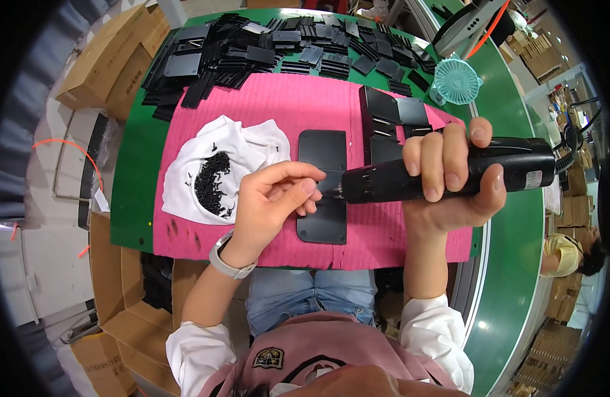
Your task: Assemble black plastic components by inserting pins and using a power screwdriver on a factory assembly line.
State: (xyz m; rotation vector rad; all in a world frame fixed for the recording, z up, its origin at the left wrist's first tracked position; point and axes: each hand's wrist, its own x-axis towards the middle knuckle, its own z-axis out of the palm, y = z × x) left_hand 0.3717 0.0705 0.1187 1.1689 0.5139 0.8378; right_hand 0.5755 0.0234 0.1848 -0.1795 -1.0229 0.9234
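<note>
My right hand (450, 175) is wrapped round a black electric screwdriver (384, 182), which lies level with its tip toward the left. At that tip, the thumb and forefinger of my left hand (278, 198) are pinched together; whatever they hold is too small to make out. Beneath them, flat black plates (322, 149) lie lined up on a pink foam sheet (252, 99). To the left of my left hand a pile of small black screws (212, 188) rests on a crumpled white cloth (182, 192), with a few screws scattered round it.
More black parts (374, 109) stand on the pink sheet's right side. Stacks of black plates (245, 49) cover the back of the green table (136, 198). A small turquoise fan (456, 81) is at the back right. Cardboard boxes (106, 73) stand left; a person (569, 255) is far right.
</note>
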